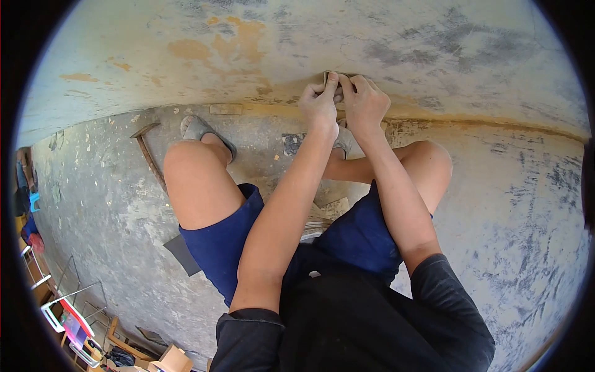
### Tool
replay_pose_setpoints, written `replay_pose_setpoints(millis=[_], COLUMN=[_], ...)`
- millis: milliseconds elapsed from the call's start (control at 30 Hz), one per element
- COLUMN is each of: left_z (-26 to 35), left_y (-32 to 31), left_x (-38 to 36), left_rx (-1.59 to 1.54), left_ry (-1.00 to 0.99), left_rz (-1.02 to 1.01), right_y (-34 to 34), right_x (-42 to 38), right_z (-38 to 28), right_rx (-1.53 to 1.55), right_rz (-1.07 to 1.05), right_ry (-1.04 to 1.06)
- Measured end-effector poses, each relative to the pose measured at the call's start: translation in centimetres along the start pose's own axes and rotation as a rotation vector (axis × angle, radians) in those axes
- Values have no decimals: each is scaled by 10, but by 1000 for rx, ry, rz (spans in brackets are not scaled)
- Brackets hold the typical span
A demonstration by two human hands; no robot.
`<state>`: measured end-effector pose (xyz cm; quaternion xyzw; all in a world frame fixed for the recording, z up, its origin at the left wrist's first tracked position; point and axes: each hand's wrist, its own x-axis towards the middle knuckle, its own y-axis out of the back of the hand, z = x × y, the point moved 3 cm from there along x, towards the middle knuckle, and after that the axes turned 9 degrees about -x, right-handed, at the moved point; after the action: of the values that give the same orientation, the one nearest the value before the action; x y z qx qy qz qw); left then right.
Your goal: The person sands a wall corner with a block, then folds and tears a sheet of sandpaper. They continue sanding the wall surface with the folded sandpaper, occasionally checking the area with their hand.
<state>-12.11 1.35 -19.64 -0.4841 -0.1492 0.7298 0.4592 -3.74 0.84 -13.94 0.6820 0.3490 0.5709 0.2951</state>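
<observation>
Both my hands meet at the foot of the patchy wall (248,56), close to where it joins the floor. My left hand (319,105) is closed, thumb and fingers pinching a small dark, flat piece (326,77) that looks like a folded sheet. Beside it my right hand (365,102) is closed too, its fingers curled at the same piece, whose lower part is hidden by the fingers. Grey dust covers the fingers of both hands. Yellowish and dark worn patches mark the wall around them.
A hammer-like tool (149,155) lies on the floor left of my knee. A dark sheet (181,254) lies beside my thigh. Flat fragments (226,109) rest by the wall. At the lower left stand a folding chair (74,322), a cardboard box (173,359) and a blue stool (34,201).
</observation>
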Motion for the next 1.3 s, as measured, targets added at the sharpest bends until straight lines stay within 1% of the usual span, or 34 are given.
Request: replay_pose_setpoints(millis=[67, 133, 200, 267, 333, 400, 467, 533, 567, 633, 733, 800, 867, 900, 933, 967, 1033, 1100, 1167, 1233, 1267, 1300], left_z=[4, 11, 16, 10, 5, -3, -1, 6, 11, 12, 6, -2, -2, -1, 4, 11, 18, 17, 6, -4, -7, -9], left_y=[3, 7, 11, 8, 3, 0, 4, 8, 13, 18, 10, 6, 5, 5, 8, 13, 19, 22, 15, 13, 10, 9], left_x=[4, 7, 8, 4, 1, 1, 4, 9, 14, 16, 11, 6, 5, 4, 5, 9, 16, 19, 15, 11, 10, 10], left_rx=[29, 61, 65, 7, -52, 20, 23, 28, 14, -4, -100, 41, 37, 35, 36, 8, -16, -109, -86, -60, -38, -16], left_ry=[-15, -32, -92, -75, -67, -37, -37, -43, -60, -74, -83, -19, -11, -4, -7, -42, -75, -112, -85, -63, -27, 8], left_rz=[18, 40, 88, 75, 58, -36, -22, -6, 21, 48, 39, -7, -12, -15, -9, 18, 45, 61, 38, 29, 3, -24], right_y=[-3, -10, -17, -14, -9, 1, 0, -9, -13, -20, -7, 3, 5, 5, 4, -3, -21, -20, -15, -2, 0, 0], right_x=[0, 1, 0, -2, 0, 3, 3, 3, 2, 2, 6, 4, 4, 6, 6, 6, 3, 2, 6, 2, 2, 3], right_z=[0, -10, -13, -6, -1, 3, 1, -9, -15, -21, -14, -4, -4, -9, -13, -19, -31, -29, -20, -11, -10, -6], right_rx=[-11, 14, 16, 7, -22, -8, 9, 7, 9, -13, 5, 3, 5, -7, -16, -10, -28, -40, -64, -6, -6, -5], right_rz=[-40, 38, -3, -44, 1, -28, -63, 5, 3, -59, -35, -13, 5, 3, 2, 0, -20, -62, -87, 52, 50, 3], right_ry=[-11, 117, 70, 27, 50, 41, 33, 151, 146, 69, 86, 88, 94, 140, 187, 187, 144, 118, 90, 169, 171, 119])
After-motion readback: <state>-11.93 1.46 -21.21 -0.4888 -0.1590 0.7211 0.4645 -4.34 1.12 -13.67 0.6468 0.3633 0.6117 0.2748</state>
